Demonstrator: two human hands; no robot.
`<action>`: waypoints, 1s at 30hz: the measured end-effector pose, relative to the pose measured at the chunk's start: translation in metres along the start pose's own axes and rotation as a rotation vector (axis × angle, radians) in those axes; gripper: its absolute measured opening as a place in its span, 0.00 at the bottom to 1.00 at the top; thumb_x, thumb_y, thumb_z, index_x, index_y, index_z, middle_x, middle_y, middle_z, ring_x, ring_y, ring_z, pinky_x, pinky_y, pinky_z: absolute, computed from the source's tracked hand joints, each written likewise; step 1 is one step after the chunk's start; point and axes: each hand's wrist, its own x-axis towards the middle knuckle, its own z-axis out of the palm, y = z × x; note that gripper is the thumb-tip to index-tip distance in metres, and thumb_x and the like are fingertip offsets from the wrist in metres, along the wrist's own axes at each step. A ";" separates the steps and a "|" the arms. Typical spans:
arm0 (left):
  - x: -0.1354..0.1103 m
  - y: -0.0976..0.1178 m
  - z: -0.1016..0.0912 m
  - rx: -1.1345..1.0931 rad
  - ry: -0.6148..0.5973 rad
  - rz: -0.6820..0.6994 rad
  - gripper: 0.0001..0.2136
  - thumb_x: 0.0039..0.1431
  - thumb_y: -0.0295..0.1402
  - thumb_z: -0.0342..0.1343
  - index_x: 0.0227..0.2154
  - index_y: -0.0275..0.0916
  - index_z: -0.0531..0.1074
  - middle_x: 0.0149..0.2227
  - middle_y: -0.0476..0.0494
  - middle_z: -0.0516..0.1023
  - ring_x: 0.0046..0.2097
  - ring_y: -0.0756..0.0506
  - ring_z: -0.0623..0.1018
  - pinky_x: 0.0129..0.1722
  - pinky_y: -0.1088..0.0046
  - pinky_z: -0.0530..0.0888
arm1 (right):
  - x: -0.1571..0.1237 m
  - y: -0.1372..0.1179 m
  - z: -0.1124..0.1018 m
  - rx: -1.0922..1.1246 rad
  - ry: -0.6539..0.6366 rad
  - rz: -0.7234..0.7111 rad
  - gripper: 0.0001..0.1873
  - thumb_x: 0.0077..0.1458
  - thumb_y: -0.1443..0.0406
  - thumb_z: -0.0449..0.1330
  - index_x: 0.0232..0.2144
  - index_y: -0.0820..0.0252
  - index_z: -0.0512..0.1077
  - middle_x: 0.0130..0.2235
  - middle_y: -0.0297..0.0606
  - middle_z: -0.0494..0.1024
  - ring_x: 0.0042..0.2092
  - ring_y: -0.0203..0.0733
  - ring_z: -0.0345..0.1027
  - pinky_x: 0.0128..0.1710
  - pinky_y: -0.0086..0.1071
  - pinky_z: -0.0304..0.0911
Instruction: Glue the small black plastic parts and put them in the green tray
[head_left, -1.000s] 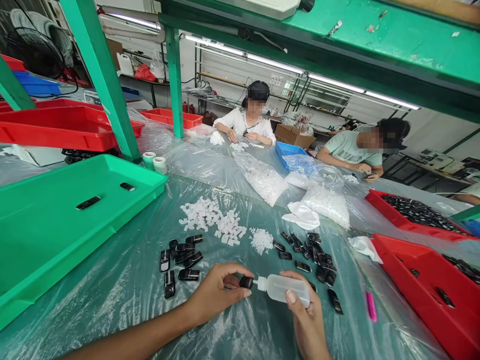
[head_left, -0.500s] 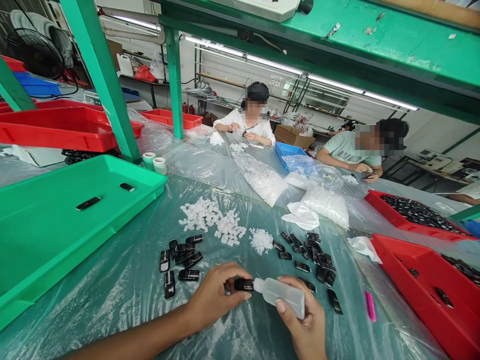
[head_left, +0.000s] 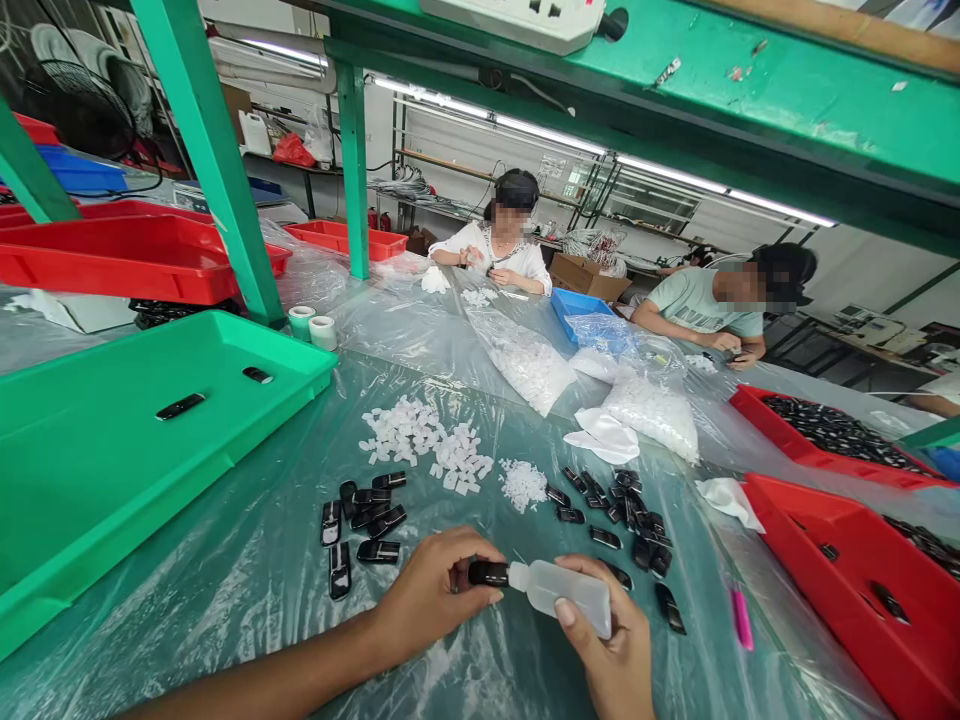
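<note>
Between thumb and fingers, my left hand (head_left: 431, 590) pinches a small black plastic casing (head_left: 488, 573) above the plastic-covered table. My right hand (head_left: 615, 640) is wrapped round a translucent white squeeze bottle (head_left: 566, 592), tilted so its nozzle meets the casing's right end; whether the tip goes inside I cannot tell. Several black casings (head_left: 375, 515) lie left of my hands, and a larger group of casings (head_left: 637, 520) lies to the right. Beyond my hands sit a heap of white plastic pieces (head_left: 405, 430) and a smaller heap of tiny white bits (head_left: 523, 484).
A green tray (head_left: 225, 455) with two black casings stands at the left. Red trays (head_left: 832, 600) line the right side, near a pink stick (head_left: 742, 618). Farther back are bags of white pieces (head_left: 652, 405) and two people at work. A green post (head_left: 210, 160) rises at left.
My hands, the casing and the bottle hold almost the same position. The whole view has shifted very slightly. Little else differs.
</note>
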 end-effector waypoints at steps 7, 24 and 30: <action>0.001 -0.004 0.002 -0.097 0.021 -0.065 0.08 0.49 0.33 0.60 0.34 0.40 0.72 0.30 0.49 0.72 0.28 0.50 0.68 0.26 0.77 0.64 | 0.002 0.001 0.000 0.131 -0.030 0.114 0.21 0.41 0.51 0.64 0.34 0.59 0.72 0.29 0.38 0.73 0.26 0.40 0.64 0.23 0.28 0.60; -0.001 -0.002 0.003 -0.289 -0.009 -0.024 0.05 0.52 0.28 0.57 0.31 0.40 0.67 0.35 0.46 0.73 0.38 0.46 0.75 0.38 0.71 0.71 | 0.015 0.020 -0.003 0.748 -0.181 0.330 0.16 0.52 0.55 0.59 0.40 0.56 0.72 0.31 0.37 0.74 0.26 0.37 0.63 0.30 0.34 0.66; -0.002 0.002 0.002 -0.242 -0.006 -0.024 0.03 0.53 0.30 0.55 0.31 0.41 0.67 0.36 0.46 0.73 0.38 0.45 0.74 0.38 0.71 0.71 | 0.018 0.022 -0.005 0.735 -0.184 0.351 0.18 0.51 0.52 0.58 0.41 0.53 0.72 0.32 0.38 0.74 0.30 0.42 0.66 0.33 0.39 0.68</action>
